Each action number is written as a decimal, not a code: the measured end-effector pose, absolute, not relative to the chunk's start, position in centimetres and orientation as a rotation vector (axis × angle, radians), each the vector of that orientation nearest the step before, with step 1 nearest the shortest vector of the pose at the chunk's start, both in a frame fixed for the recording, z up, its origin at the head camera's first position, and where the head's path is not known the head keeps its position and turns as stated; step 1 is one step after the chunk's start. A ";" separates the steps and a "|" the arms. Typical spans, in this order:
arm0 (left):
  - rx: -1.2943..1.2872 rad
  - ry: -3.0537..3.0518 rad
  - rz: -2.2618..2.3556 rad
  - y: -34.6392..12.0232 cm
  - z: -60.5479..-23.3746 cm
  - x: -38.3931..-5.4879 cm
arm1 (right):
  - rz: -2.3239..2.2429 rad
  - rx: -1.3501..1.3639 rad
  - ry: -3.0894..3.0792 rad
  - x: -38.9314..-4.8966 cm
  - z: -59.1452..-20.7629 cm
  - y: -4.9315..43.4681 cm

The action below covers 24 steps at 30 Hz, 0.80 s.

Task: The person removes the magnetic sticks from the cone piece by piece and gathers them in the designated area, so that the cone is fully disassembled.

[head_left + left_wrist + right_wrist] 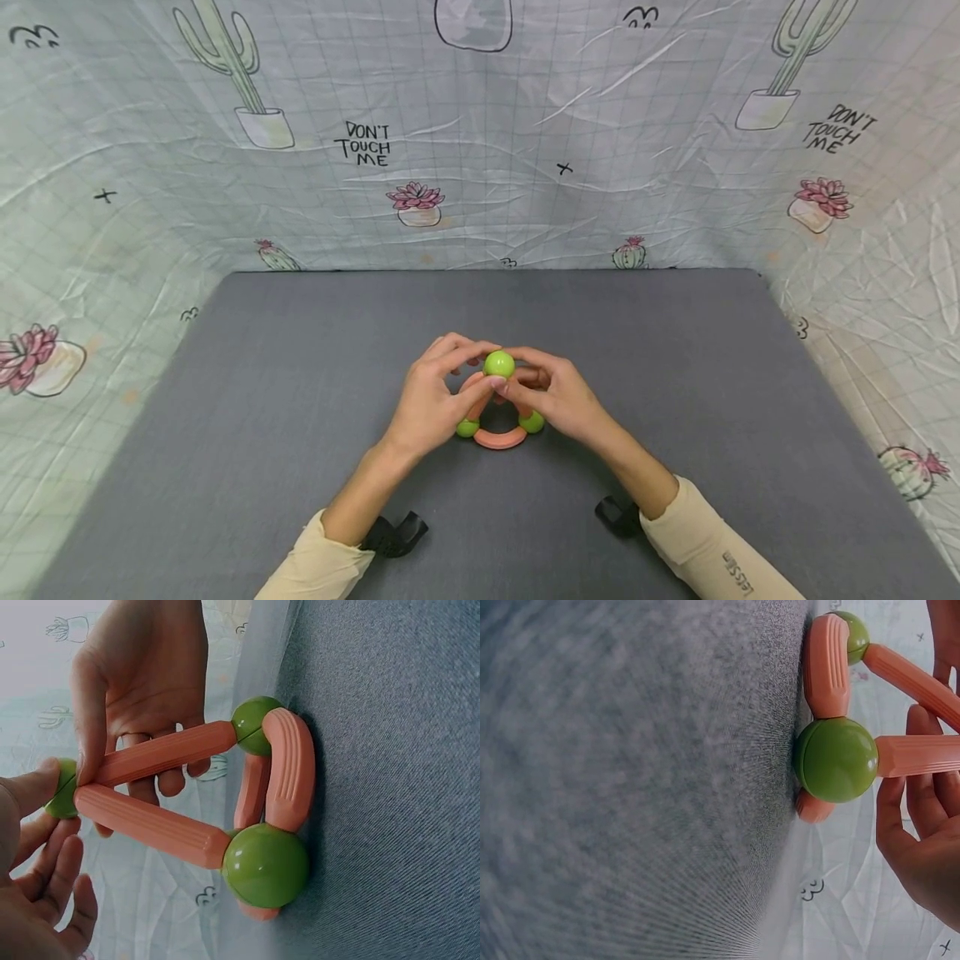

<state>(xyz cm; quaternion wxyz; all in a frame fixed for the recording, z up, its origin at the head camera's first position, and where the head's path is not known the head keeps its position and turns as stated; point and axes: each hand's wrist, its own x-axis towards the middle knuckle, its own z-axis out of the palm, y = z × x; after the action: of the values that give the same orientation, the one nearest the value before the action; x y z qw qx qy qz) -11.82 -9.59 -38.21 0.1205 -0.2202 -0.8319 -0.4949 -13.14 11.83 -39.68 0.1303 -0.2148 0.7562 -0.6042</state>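
A standing frame of green balls and orange ribbed rods sits between both hands. Its top green ball (499, 364) is pinched between the thumb and finger of my left hand (431, 400). My right hand (566, 396) pinches that ball from the other side, its thumb close to where the rods join. Two straight orange rods, the left one (150, 829) and the right one (169, 754), slope down from the top. They meet a left green ball (266, 866) and a right green ball (838, 760) at the table. A curved orange piece (500, 439) links these lower balls in front.
The frame rests on a grey table (300, 375). A printed cloth (495, 125) with cacti and lettering hangs behind and at both sides. Black straps, one left (395, 535) and one right (618, 517), stick out at the wrists.
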 end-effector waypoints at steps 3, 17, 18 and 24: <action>-0.646 -2.420 -1.465 -9.4 -38.4 -11.8 | -1.760 -0.623 2.201 -13.2 -39.7 11.8; -0.666 -2.295 -1.553 -8.9 -39.2 -11.4 | -1.758 -0.613 2.216 -13.2 -39.7 11.8; -0.665 -2.294 -1.549 -8.9 -39.2 -11.4 | -1.757 -0.614 2.219 -13.2 -39.7 11.8; -0.657 -2.305 -1.569 -8.8 -39.4 -11.3 | -1.748 -0.622 2.223 -13.2 -39.8 11.8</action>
<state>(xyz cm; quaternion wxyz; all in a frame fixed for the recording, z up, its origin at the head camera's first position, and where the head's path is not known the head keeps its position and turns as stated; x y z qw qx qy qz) -11.32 -8.83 -39.35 0.1380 -0.2270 -0.7971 -0.5423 -13.20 11.77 -39.78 0.1225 -0.2133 0.7620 -0.5991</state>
